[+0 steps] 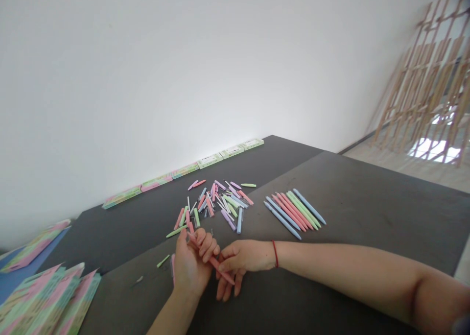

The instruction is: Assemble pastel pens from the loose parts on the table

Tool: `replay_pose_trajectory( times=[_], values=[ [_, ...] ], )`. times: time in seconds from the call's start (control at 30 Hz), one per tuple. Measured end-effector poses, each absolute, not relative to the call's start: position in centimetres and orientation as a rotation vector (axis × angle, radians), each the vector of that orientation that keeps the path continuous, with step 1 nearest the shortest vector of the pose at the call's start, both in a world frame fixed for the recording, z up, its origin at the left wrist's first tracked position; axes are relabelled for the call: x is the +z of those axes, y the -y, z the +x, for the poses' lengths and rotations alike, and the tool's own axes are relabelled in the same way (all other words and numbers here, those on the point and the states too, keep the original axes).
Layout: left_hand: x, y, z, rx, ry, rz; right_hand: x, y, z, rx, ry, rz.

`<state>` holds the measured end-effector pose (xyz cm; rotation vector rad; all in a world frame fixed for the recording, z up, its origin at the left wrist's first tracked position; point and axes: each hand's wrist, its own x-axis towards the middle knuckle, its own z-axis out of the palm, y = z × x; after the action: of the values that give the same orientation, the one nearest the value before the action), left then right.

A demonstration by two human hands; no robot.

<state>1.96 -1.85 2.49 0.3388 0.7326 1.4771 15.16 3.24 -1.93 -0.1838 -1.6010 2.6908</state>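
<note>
A pink pen [214,262] runs slantwise between my two hands, its pointed end toward me. My left hand [194,264] has its fingers curled round the upper part of the pen. The thumb and fingers of my right hand [244,258] close on its lower part. Just beyond my hands lies a loose heap of pen parts [223,200] in pink, green, purple and blue, with thin refills among them. To the right, a row of whole pens [295,210] in blue, pink and green lies side by side.
Flat printed boxes [156,182] line the wall side of the dark table [370,193]. More pink and green boxes [47,300] overlap at the near left. A single green piece [163,261] lies left of my left hand. Wooden slats [428,85] lean at the far right.
</note>
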Motion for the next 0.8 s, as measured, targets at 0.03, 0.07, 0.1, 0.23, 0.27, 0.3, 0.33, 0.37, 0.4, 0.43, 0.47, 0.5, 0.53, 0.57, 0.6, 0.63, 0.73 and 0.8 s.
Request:
replay_pose_trajectory(
  times=[0.03,0.07,0.1,0.23,0.27,0.3,0.33,0.37,0.4,0.43,0.47,0.5,0.53,0.57,0.6,0.63,0.73,0.8],
  values=[
    [2.6,1.9,2.0,1.475,-0.736,0.335,-1.9,-3.2,15.2,2.689,1.606,-0.184],
    [2.7,2.0,2.0,1.479,-0.740,0.334,-1.9,-3.2,15.2,2.686,1.610,-0.184],
    [2.8,2.0,2.1,1.489,-0.744,0.334,-1.8,-3.2,15.2,2.683,1.612,-0.184],
    [3.2,2.3,2.1,1.546,-0.756,0.348,-1.5,-3.3,15.4,2.685,1.618,-0.184],
    [3.3,2.3,2.1,1.552,-0.758,0.348,-1.4,-3.4,15.5,2.693,1.616,-0.180],
    [3.3,2.4,2.1,1.552,-0.761,0.345,-1.4,-3.4,15.5,2.704,1.614,-0.173],
    [3.4,2.4,2.1,1.552,-0.764,0.340,-1.3,-3.5,15.6,2.715,1.610,-0.165],
    [3.4,2.4,2.1,1.552,-0.767,0.334,-1.3,-3.5,15.6,2.726,1.602,-0.156],
    [3.5,2.4,2.2,1.555,-0.767,0.329,-1.3,-3.6,15.6,2.733,1.594,-0.147],
    [3.5,2.4,2.2,1.558,-0.767,0.324,-1.3,-3.6,15.6,2.740,1.586,-0.136],
    [3.5,2.4,2.3,1.562,-0.766,0.321,-1.3,-3.6,15.5,2.746,1.579,-0.126],
    [3.6,2.4,2.3,1.566,-0.763,0.317,-1.3,-3.7,15.5,2.749,1.573,-0.117],
    [3.6,2.4,2.3,1.571,-0.758,0.312,-1.3,-3.7,15.5,2.750,1.567,-0.110],
    [3.6,2.4,2.3,1.572,-0.753,0.307,-1.4,-3.7,15.5,2.752,1.564,-0.104],
    [3.6,2.4,2.3,1.571,-0.749,0.302,-1.4,-3.7,15.5,2.754,1.562,-0.100],
    [3.6,2.4,2.3,1.569,-0.744,0.299,-1.4,-3.8,15.5,2.754,1.560,-0.100],
    [3.6,2.4,2.2,1.563,-0.725,0.308,-1.3,-3.8,15.5,2.760,1.554,-0.104],
    [3.7,2.3,2.2,1.563,-0.718,0.316,-1.3,-3.8,15.5,2.767,1.546,-0.113]
  ],
)
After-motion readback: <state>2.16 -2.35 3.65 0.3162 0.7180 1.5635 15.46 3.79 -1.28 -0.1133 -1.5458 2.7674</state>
